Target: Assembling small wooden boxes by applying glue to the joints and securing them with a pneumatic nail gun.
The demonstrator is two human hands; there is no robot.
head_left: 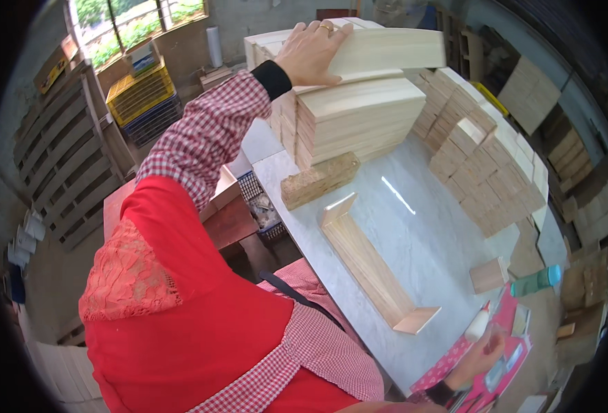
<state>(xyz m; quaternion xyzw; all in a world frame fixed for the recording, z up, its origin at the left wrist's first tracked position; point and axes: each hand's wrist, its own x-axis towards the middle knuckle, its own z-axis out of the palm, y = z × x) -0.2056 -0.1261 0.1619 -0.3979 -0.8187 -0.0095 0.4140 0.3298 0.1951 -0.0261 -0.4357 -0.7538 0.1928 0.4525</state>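
Fingers spread, the left hand is resting on a pale board topping a stack of boards. A chipboard block and 1 U-shaped wooden assembly are sitting along the left edge; open marbled tabletop is spreading rightward. Beside a white glue bottle, the right hand is half curling; I cannot tell its hold.

Texts, labels, brands, numbers, signs: none legible. White bottle: any print too small to read. Teal bottle: surface marks indistinct. Box on yellow crate: coloured face, unreadable. Panel beside window, yellow and dark: markings too small to tell.
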